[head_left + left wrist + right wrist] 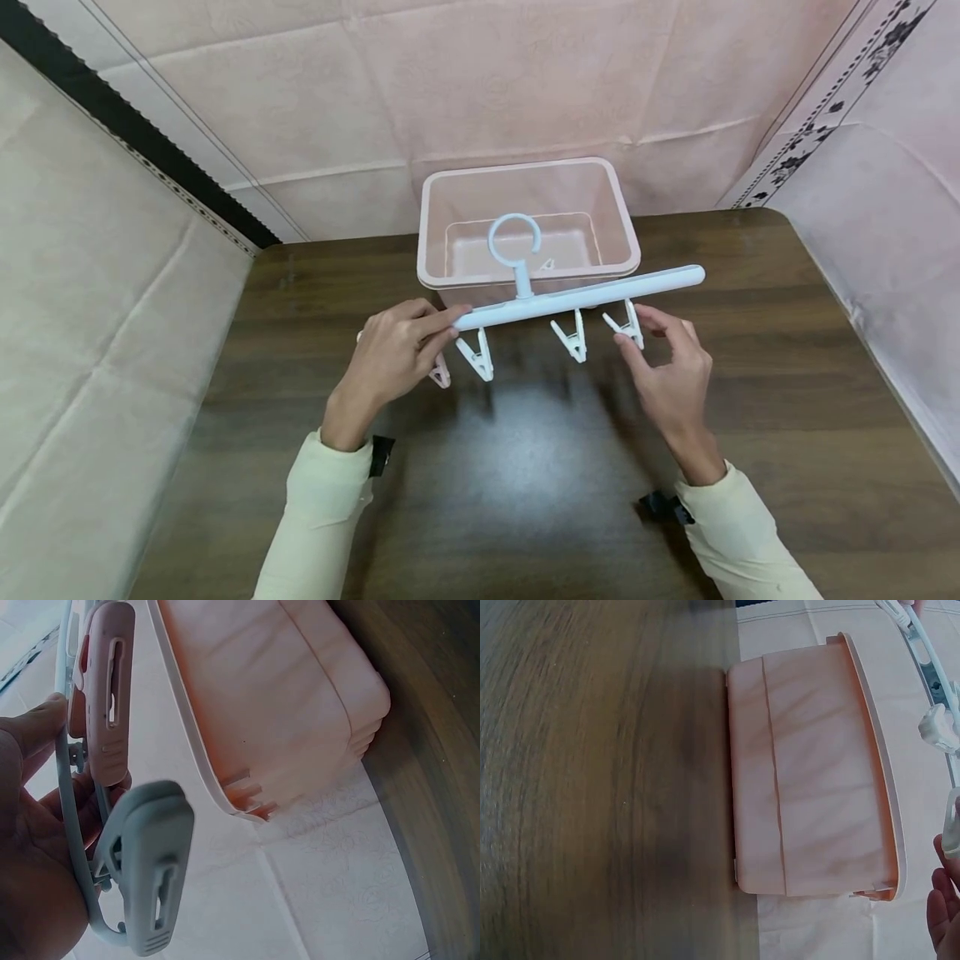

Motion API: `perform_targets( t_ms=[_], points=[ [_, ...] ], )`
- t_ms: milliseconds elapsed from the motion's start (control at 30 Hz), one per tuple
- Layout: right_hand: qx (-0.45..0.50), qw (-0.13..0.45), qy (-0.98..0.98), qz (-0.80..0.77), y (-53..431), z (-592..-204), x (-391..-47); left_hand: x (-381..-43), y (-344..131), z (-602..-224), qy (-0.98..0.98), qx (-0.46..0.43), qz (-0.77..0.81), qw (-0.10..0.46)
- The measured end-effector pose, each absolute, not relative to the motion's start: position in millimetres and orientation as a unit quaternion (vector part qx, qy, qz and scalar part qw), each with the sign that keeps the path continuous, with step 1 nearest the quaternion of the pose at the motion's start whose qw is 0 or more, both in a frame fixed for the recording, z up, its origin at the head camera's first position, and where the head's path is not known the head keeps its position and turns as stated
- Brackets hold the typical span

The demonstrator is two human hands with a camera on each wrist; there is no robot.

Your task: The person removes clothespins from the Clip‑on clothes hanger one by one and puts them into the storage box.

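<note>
A light blue clip hanger (577,298) with a round hook (492,242) is held up before the pink bin. My left hand (390,354) grips its left end, fingers over the bar. Beside that hand hang a pink clip (441,375) and a white clip (480,360); the pink clip (111,697) shows close up in the left wrist view. Another white clip (576,343) hangs farther right along the bar. With thumb and index finger, my right hand (675,379) pinches the rightmost white clip (628,327). In the right wrist view only its fingertips (937,907) show at the edge.
The pink bin (432,229) stands at the back of the dark wooden table (517,500), just behind the hanger. A small white piece (547,264) lies inside it. Pale cloth (510,92) hangs behind the table and along both sides.
</note>
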State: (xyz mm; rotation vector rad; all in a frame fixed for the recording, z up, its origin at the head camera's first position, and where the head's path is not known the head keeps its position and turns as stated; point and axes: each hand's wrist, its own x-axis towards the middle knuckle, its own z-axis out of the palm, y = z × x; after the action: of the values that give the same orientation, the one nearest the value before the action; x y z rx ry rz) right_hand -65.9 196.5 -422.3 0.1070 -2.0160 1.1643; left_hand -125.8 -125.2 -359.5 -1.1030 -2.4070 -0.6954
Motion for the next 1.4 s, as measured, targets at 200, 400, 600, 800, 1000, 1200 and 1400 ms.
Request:
perform_targets(
  t_ms=[200,400,600,800,1000,1200,1400],
  points=[
    [0.028,0.394,-0.787,0.474,189,-402,-59,-124,-126,-359,-0.860,-0.393,-0.258,0.197],
    [0.019,0.391,-0.785,0.480,188,-399,-56,-123,-126,-358,-0.860,-0.394,-0.262,0.192],
    [0.016,0.403,-0.776,0.485,187,-399,-56,-124,-127,-357,-0.861,-0.392,-0.261,0.190],
    [0.020,0.407,-0.773,0.486,186,-397,-55,-123,-127,-356,-0.862,-0.393,-0.258,0.190],
    [0.023,0.406,-0.772,0.488,188,-399,-57,-123,-127,-356,-0.861,-0.395,-0.260,0.190],
    [0.035,0.424,-0.774,0.469,190,-404,-60,-123,-128,-354,-0.863,-0.395,-0.257,0.184],
    [0.038,0.455,-0.777,0.433,195,-414,-64,-123,-127,-353,-0.862,-0.398,-0.256,0.182]
  ],
)
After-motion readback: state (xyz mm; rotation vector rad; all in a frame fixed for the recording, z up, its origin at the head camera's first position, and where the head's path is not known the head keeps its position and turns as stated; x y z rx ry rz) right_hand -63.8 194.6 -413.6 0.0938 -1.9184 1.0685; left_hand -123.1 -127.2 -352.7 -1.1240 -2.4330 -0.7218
